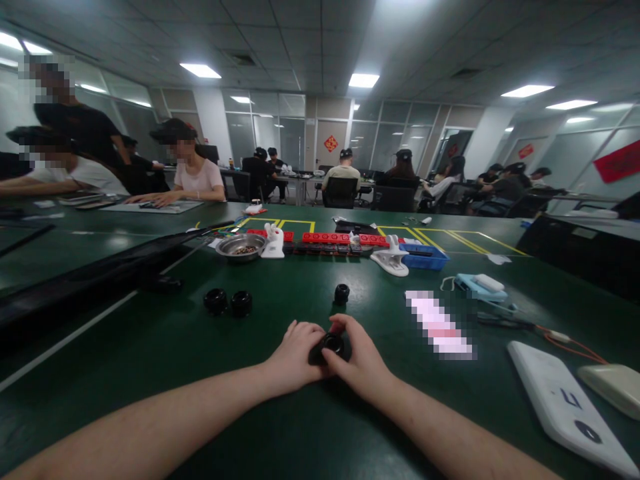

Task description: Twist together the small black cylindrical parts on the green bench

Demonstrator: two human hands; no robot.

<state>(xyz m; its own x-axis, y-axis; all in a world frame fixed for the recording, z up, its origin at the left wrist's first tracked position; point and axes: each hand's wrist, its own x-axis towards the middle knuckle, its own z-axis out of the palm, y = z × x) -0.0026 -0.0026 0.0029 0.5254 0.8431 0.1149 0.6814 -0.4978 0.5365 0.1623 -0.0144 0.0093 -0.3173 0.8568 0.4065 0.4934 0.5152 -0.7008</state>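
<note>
Both of my hands meet over the green table (280, 293), around a black round part with a ring-shaped opening (334, 344). My right hand (361, 357) pinches it between thumb and fingers. My left hand (295, 353) is closed against its left side, and its fingertips are partly hidden behind the part. Beyond my hands stands a small black ribbed part (342, 293). Two similar black parts, a left one (215, 301) and a right one (241, 303), stand side by side to the left.
Farther back are a metal bowl (241, 247) with small pieces, white stands, red strips (340, 238) and a blue tray (425, 257). A long black object (100, 273) lies left. At right lie a white device (565, 400), cables and a light-blue case. People sit beyond.
</note>
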